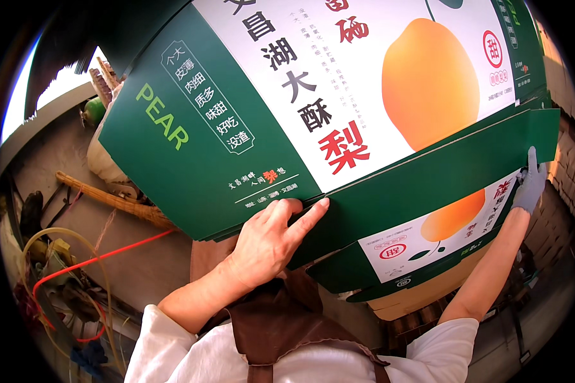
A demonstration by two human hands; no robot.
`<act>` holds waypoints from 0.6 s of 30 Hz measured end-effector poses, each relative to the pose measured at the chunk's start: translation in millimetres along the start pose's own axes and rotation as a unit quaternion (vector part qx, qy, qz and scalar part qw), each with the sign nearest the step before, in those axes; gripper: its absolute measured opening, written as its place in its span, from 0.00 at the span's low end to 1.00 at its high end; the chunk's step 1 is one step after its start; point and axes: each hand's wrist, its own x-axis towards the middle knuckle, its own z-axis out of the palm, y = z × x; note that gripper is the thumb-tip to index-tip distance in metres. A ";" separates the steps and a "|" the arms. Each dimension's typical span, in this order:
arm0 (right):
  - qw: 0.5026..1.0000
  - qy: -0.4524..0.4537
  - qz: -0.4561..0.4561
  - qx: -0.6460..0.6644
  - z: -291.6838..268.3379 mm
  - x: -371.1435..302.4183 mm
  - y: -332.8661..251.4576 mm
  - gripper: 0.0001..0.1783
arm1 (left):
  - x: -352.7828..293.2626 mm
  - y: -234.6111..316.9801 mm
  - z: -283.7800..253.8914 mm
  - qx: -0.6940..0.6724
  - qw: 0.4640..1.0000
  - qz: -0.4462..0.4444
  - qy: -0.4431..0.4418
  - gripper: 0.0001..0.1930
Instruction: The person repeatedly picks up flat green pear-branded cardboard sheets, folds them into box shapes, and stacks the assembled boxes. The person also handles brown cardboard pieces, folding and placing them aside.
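A large green and white cardboard fruit box (377,83), printed with a yellow pear, fills the upper middle, tilted. One long green flap (441,156) and a side panel with a smaller pear picture (453,214) angle down from its near edge. My bare left hand (268,239) grips that near edge at the left end of the flap, its index finger stretched along the fold. At the flap's far right end, my right hand (531,185), in a pale grey glove, holds the edge with one finger pointing up. The fingers behind the cardboard are hidden.
At the left lie a wooden stick (112,203), a red cord (102,256), a yellowish hose (29,239) and a green round thing (94,112). Plain brown cardboard (421,297) shows beneath the box. I wear a brown apron (287,325) over white sleeves.
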 end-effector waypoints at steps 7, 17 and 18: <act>1.000 0.011 -0.012 0.013 3.3 -0.2 -0.3 0.16 | 0.3 -2.5 1.0 -0.006 1.000 0.004 -0.002 0.37; 1.000 0.019 0.005 0.009 6.4 -1.2 -3.4 0.15 | 0.9 -4.0 1.8 -0.017 1.000 0.001 0.002 0.34; 1.000 0.015 0.009 0.011 6.4 -1.1 -3.3 0.15 | 0.9 -4.0 1.9 -0.018 1.000 0.000 0.002 0.33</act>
